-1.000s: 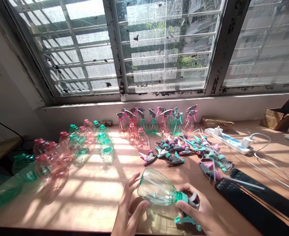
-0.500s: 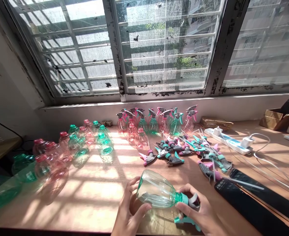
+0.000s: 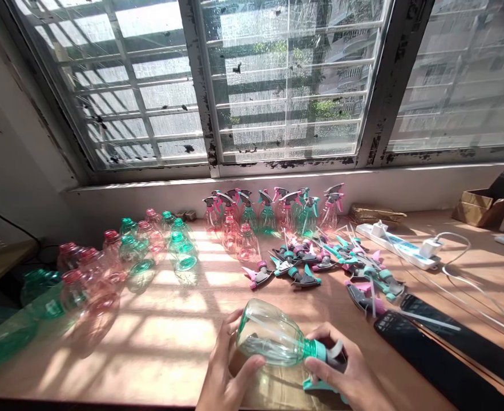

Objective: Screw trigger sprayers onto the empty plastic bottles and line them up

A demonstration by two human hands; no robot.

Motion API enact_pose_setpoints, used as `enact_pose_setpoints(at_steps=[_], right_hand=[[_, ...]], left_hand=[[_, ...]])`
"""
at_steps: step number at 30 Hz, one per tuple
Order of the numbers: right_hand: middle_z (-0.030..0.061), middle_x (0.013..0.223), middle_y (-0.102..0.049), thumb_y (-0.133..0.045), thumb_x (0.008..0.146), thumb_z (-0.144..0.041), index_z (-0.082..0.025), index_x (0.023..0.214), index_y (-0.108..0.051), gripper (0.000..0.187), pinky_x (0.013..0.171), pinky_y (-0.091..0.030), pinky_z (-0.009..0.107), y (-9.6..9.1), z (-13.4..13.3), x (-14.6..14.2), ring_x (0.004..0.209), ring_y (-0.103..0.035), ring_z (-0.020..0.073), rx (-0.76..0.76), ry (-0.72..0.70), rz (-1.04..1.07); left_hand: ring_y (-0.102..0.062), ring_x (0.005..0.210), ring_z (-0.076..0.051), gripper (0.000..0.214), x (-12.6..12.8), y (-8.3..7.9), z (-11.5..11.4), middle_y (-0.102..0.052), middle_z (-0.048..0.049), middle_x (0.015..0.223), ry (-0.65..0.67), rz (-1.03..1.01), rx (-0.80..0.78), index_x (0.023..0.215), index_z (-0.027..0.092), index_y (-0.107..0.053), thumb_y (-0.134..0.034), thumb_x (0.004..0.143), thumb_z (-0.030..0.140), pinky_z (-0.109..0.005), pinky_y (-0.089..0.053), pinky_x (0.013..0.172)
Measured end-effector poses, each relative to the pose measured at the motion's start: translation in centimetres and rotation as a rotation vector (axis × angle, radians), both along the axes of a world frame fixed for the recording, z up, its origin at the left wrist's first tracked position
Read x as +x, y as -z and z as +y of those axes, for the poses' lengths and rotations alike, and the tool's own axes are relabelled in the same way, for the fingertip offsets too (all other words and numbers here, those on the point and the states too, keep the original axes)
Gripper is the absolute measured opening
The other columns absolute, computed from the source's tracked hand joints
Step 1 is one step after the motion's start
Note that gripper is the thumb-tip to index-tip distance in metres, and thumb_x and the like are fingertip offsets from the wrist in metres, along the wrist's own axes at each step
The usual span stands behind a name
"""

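A clear green spray bottle [image 3: 271, 334] lies sideways in the air between my hands, low in the middle of the view, its base toward the left. My left hand [image 3: 230, 365] is wrapped round the base end, thumb in front. At the neck, my right hand [image 3: 341, 362] grips the teal collar of the grey and teal spray head [image 3: 318, 349], thumb and fingers closed on it. The teal trigger [image 3: 318, 385] points down below that hand. A pale tube shows inside the bottle. Part of the spray head is hidden by my right fingers.
Loose spray heads [image 3: 303, 277] lie piled beyond my hands. Open pink and green bottles [image 3: 134, 254] stand at left; bottles with spray heads [image 3: 266, 217] line the wall. At right are two dark phones [image 3: 440, 359], a power strip [image 3: 406, 251] with white cables, and a cardboard box [image 3: 483, 208].
The bottle has shifted very slightly left and down, and its angle has changed a little. Both hands keep their grip. Everything else on the table stays as it was.
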State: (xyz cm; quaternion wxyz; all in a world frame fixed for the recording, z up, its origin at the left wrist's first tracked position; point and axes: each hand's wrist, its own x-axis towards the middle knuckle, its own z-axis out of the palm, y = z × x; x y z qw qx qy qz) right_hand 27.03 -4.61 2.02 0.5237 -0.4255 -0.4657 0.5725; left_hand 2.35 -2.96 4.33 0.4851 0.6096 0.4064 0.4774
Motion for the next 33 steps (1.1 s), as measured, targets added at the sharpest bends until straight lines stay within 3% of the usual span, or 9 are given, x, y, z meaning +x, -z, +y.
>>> enact_pose_setpoints(at_steps=[4, 10, 13, 16, 20, 22, 25, 30, 33], right_hand=[[-0.003, 0.064, -0.068, -0.085, 0.074, -0.057, -0.021, 0.094, -0.064, 0.047, 0.058, -0.057, 0.031, -0.4, 0.1, 0.4, 0.058, -0.069, 0.0187, -0.026, -0.001, -0.01], [-0.0029, 0.062, -0.069, -0.085, 0.075, -0.056, -0.02, 0.095, -0.062, 0.047, 0.058, -0.057, 0.03, -0.3, 0.2, 0.5, 0.057, -0.068, 0.0174, -0.031, 0.001, -0.018], [-0.0035, 0.067, -0.067, -0.088, 0.071, -0.055, -0.02, 0.094, -0.064, 0.049, 0.057, -0.06, 0.031, 0.2, 0.1, 0.2, 0.058, -0.068, 0.0169, -0.002, -0.018, -0.027], [-0.0037, 0.068, -0.067, -0.087, 0.073, -0.054, -0.019, 0.097, -0.063, 0.049, 0.059, -0.061, 0.032, 0.5, 0.0, 0.0, 0.06, -0.069, 0.0171, -0.006, -0.025, -0.004], [-0.003, 0.063, -0.068, -0.086, 0.075, -0.054, -0.019, 0.098, -0.062, 0.048, 0.058, -0.059, 0.029, 0.3, 0.3, 0.3, 0.057, -0.069, 0.0172, -0.037, -0.015, -0.015], [-0.0026, 0.061, -0.069, -0.084, 0.077, -0.055, -0.019, 0.098, -0.062, 0.047, 0.058, -0.057, 0.028, -0.1, 0.5, 0.5, 0.057, -0.07, 0.0171, -0.057, -0.008, -0.024], [-0.0015, 0.068, -0.072, -0.083, 0.077, -0.055, -0.019, 0.099, -0.063, 0.047, 0.06, -0.057, 0.027, -0.6, 0.6, 0.7, 0.058, -0.07, 0.0162, -0.061, 0.016, 0.006], [-0.0031, 0.063, -0.07, -0.087, 0.074, -0.054, -0.02, 0.098, -0.062, 0.048, 0.059, -0.057, 0.026, -0.2, 0.6, 0.6, 0.057, -0.07, 0.0162, -0.06, 0.005, -0.015], [-0.0042, 0.065, -0.068, -0.09, 0.069, -0.053, -0.021, 0.098, -0.063, 0.051, 0.059, -0.059, 0.028, 0.2, 0.6, 0.5, 0.059, -0.07, 0.0175, -0.06, 0.002, -0.008]], left_hand=[[-0.047, 0.145, -0.036, 0.05, 0.2, 0.2, 0.0, -0.031, -0.0102, 0.167, 0.019, -0.029, 0.032, 0.144, 0.031, -0.045, -0.063, 0.098, 0.04, -0.038, -0.05, 0.112], [-0.055, 0.137, -0.038, 0.068, 0.2, 1.3, -0.2, -0.046, -0.0127, 0.158, -0.023, -0.045, 0.037, 0.141, 0.03, -0.048, -0.08, 0.083, 0.047, -0.041, -0.053, 0.108], [-0.059, 0.132, -0.037, 0.047, 0.2, 0.4, -0.4, -0.041, -0.0112, 0.16, -0.093, -0.065, 0.016, 0.12, 0.026, -0.059, -0.072, 0.086, 0.057, -0.037, -0.056, 0.101], [-0.058, 0.134, -0.034, 0.031, 0.2, -0.9, -0.3, -0.049, -0.0099, 0.155, -0.11, -0.049, -0.076, 0.107, 0.024, -0.059, -0.061, 0.096, 0.052, -0.034, -0.056, 0.1], [-0.046, 0.146, -0.033, 0.032, 0.0, -1.5, 0.0, -0.038, -0.0077, 0.163, -0.039, 0.008, -0.087, 0.123, 0.027, -0.059, -0.057, 0.099, 0.047, -0.034, -0.051, 0.109], [-0.042, 0.148, -0.033, 0.034, -0.1, -1.1, 0.1, -0.036, -0.007, 0.164, -0.036, 0.06, 0.002, 0.129, 0.028, -0.06, -0.056, 0.1, 0.045, -0.037, -0.043, 0.117], [-0.04, 0.149, -0.033, 0.036, -0.2, -0.4, 0.2, -0.044, -0.008, 0.159, -0.064, 0.129, 0.133, 0.134, 0.031, -0.06, -0.057, 0.1, 0.041, -0.041, -0.037, 0.122], [-0.045, 0.145, -0.039, 0.054, -0.2, 0.0, 0.1, -0.045, -0.0108, 0.158, -0.027, 0.081, 0.105, 0.138, 0.03, -0.056, -0.07, 0.09, 0.049, -0.047, -0.043, 0.117], [-0.051, 0.14, -0.037, 0.049, -0.1, -0.4, 0.0, -0.043, -0.0109, 0.159, -0.028, -0.006, 0.003, 0.134, 0.029, -0.056, -0.064, 0.093, 0.054, -0.043, -0.054, 0.107]])
